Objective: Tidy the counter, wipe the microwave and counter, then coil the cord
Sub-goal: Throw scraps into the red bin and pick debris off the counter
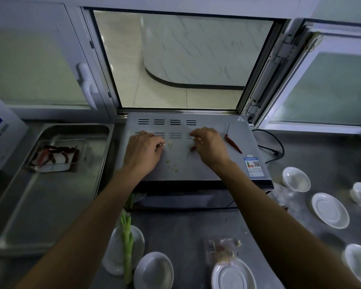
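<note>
Head view: I judge this the tidying step, clearing scraps off the microwave (196, 163) top, which sits on the surface under the open window. My left hand (143, 152) pinches a pale scrap; my right hand (209, 146) has its grip closed on a small red chili (193, 148). Both forearms reach forward, palms down. Next: lift both bits away, then fetch the second chili (233, 143) lying just right of the hand. Cord (276, 142) trails behind, uncoiled.
</note>
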`<state>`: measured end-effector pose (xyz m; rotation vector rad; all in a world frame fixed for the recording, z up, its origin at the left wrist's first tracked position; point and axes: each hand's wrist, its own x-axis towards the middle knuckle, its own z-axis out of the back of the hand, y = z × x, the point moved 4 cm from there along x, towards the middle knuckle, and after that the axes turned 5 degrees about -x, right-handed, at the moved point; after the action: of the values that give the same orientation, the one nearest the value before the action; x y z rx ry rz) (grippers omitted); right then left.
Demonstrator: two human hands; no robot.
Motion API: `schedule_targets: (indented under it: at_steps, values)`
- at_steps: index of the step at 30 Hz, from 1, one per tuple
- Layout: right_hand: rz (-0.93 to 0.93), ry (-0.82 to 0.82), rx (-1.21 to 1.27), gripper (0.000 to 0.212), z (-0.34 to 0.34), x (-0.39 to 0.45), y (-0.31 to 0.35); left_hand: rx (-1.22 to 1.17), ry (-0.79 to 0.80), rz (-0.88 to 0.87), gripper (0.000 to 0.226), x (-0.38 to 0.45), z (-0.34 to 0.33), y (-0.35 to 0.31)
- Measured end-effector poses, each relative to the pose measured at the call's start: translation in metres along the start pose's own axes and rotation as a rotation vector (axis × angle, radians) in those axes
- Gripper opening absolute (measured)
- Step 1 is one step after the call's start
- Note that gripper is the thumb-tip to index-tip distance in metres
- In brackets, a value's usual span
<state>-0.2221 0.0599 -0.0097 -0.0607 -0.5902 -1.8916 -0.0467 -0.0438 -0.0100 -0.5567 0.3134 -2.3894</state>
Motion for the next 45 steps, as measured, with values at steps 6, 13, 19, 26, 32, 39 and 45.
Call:
schedule_targets:
  at_steps: [6,13,19,26,32,39,45]
  values:
    - [0.023,-0.063,0.081,0.025,0.009,-0.017,-0.006,-0.059,-0.051,-0.016,0.011,-0.007,0.007,-0.02]
    - [0.074,-0.057,0.156,0.021,0.022,-0.045,-0.018,-0.073,-0.076,0.031,0.013,-0.025,0.011,-0.05]
    - [0.118,-0.12,0.198,0.025,0.035,-0.074,-0.018,-0.057,-0.077,-0.011,0.009,-0.046,0.013,-0.083]
    - [0.05,-0.193,0.139,0.021,0.067,-0.114,-0.017,-0.122,-0.076,-0.108,0.011,-0.06,0.024,-0.113]
    - [-0.052,-0.26,0.046,0.018,0.099,-0.172,-0.01,-0.196,-0.06,-0.229,0.01,-0.085,0.017,-0.137]
    - [-0.206,-0.365,-0.082,0.019,0.156,-0.261,-0.038,-0.254,0.004,-0.421,0.01,-0.11,-0.002,-0.219]
    - [-0.429,-0.483,-0.158,0.019,0.215,-0.357,-0.091,-0.351,0.07,-0.648,0.007,-0.133,-0.028,-0.336]
